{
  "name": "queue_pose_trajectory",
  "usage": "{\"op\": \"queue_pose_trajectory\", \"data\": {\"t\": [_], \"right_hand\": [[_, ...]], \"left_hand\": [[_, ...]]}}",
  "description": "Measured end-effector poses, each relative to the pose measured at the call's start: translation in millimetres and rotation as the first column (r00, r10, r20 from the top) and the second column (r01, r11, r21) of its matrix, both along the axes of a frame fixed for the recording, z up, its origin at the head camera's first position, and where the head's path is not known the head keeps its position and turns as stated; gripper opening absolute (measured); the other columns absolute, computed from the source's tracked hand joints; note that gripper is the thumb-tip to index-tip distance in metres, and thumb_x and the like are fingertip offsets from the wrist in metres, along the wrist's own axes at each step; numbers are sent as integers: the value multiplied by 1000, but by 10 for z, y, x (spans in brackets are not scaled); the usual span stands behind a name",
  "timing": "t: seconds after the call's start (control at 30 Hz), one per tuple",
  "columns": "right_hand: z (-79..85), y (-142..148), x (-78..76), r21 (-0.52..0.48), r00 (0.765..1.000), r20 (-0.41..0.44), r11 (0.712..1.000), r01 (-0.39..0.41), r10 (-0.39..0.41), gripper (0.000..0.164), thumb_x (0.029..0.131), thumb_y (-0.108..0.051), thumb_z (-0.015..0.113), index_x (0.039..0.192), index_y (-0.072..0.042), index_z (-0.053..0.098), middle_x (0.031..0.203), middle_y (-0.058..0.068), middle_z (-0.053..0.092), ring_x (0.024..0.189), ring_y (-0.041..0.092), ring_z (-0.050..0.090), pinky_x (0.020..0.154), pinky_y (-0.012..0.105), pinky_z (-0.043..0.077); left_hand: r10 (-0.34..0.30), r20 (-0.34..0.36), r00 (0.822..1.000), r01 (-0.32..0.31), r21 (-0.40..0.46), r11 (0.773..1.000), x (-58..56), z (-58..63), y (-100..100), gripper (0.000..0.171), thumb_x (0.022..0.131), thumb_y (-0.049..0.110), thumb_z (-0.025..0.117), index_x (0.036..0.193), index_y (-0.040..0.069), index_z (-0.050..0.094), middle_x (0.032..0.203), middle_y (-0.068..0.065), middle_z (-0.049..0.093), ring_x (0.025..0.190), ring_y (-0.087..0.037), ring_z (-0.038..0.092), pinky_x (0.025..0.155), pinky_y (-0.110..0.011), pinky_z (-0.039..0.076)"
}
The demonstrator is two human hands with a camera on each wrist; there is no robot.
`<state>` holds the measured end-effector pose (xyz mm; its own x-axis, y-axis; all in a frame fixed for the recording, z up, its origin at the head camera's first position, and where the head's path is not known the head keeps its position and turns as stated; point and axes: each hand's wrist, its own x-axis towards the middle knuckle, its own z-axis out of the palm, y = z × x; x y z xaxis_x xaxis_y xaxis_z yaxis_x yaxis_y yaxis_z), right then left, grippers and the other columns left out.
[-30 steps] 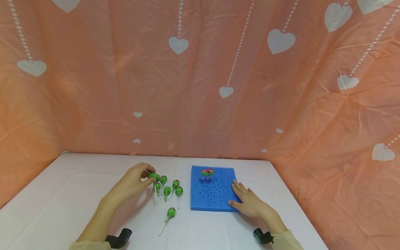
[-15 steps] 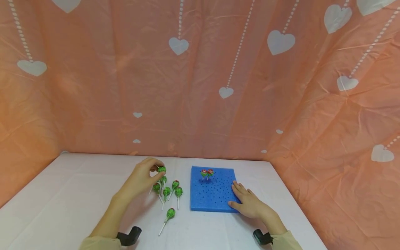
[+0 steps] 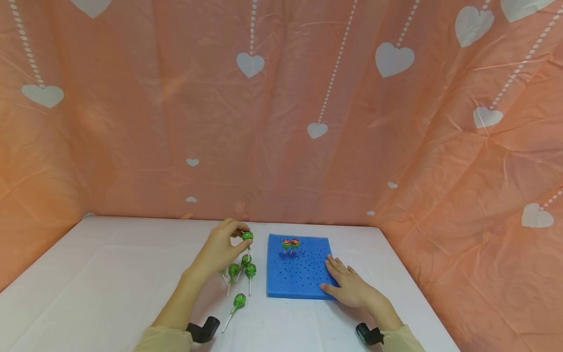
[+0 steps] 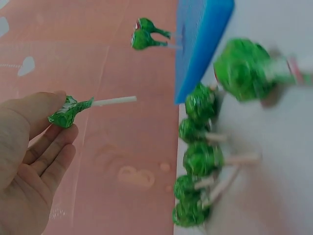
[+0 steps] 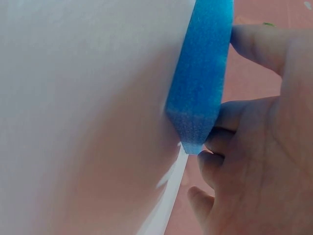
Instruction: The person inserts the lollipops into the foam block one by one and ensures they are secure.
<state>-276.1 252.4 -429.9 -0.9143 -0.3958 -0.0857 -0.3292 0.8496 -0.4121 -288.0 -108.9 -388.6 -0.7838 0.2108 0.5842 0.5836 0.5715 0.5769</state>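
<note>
My left hand (image 3: 224, 247) pinches a green-wrapped lollipop (image 3: 248, 236) by its head, above the table. In the left wrist view that lollipop (image 4: 66, 115) has its white stick pointing away from the fingers. A blue foam block (image 3: 299, 283) dotted with small holes lies to the right, with two red-and-green lollipops (image 3: 295, 243) standing upright near its far edge. My right hand (image 3: 352, 286) rests on the block's right side, fingers spread. In the right wrist view, its fingers (image 5: 257, 46) touch the block's edge (image 5: 203, 63).
Several green lollipops (image 3: 250, 270) lie grouped on the white table (image 3: 119, 274) below my left hand, some partly hidden by it. A single lollipop (image 3: 239, 301) lies nearer the front. An orange curtain with white hearts (image 3: 281, 186) hangs behind the table.
My left hand has lifted a lollipop from the group and carried it rightward, towards the blue block. My right hand has stayed in place on the block.
</note>
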Motion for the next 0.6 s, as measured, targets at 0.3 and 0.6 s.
{"op": "queue_pose_trajectory", "data": {"t": [0.3,0.6], "right_hand": [[7,-1,8,-13,1000,-1,1000,-2,2,79,102,-41,63,157,8,34,169,22,24,156,45,16,123,67,12],[1,3,-1,-4,1000,-2,1000,-2,2,79,102,-41,63,157,8,34,169,22,24,157,44,16,123,67,12]], "left_hand": [[-48,6,999,48,16,999,-61,16,270,25,86,2,83,107,5,70,103,-3,65,95,-20,68,88,-46,57],[-63,81,995,60,41,997,-121,15,517,25,89,4,82,110,6,71,108,-3,65,100,-21,66,94,-47,56]]}}
